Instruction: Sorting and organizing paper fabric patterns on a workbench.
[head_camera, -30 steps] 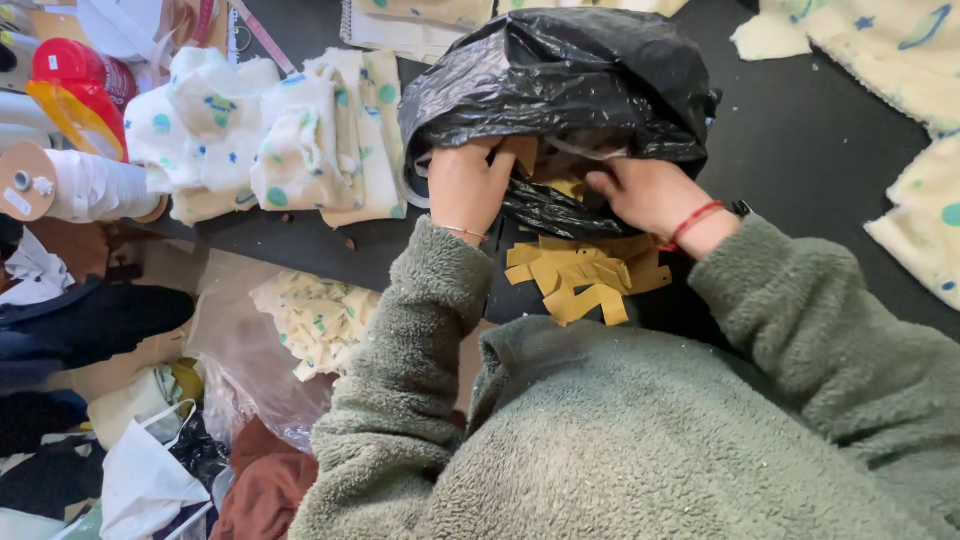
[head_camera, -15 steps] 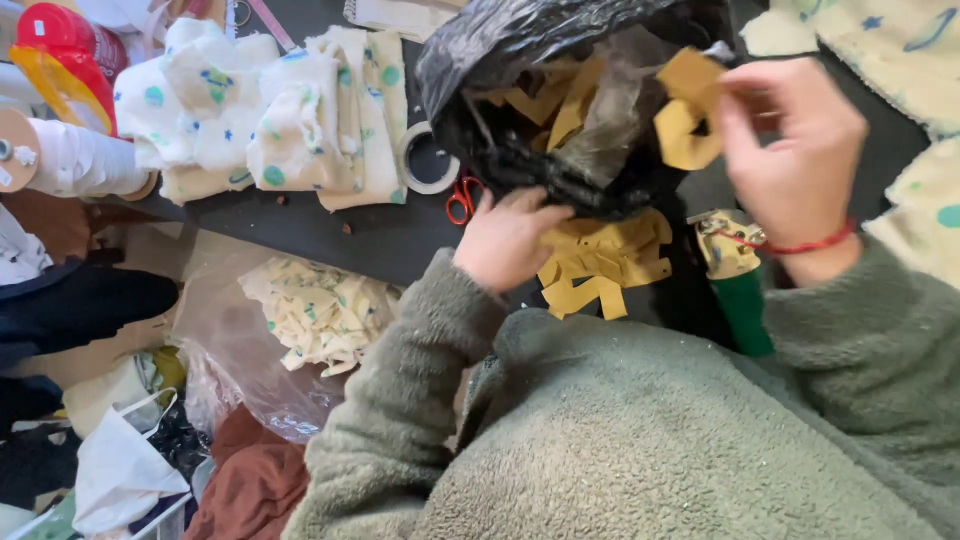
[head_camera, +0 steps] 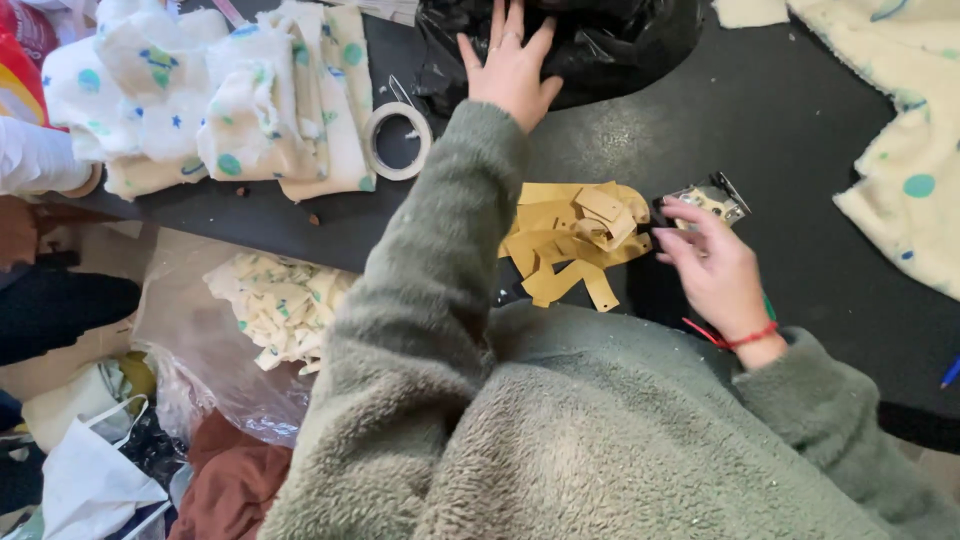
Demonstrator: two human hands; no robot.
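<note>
Our left hand (head_camera: 512, 68) lies flat, fingers spread, on the black bag (head_camera: 590, 40) at the table's (head_camera: 780, 130) far edge. Right hand (head_camera: 715, 270), fingers loosely apart, sits just right of the tan cardboard scraps (head_camera: 570, 240), nearer them, touching a small clip (head_camera: 710, 200).

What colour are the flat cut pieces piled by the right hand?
Mustard-yellow flat cut pieces, clearest in the head view.

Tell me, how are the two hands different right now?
The left hand lies flat with fingers spread on the black plastic bag, far up the table. The right hand is curled, with a red string at its wrist, beside the tan paper cutouts, fingertips at a small patterned thing. Both wear fuzzy green sleeves.
</note>
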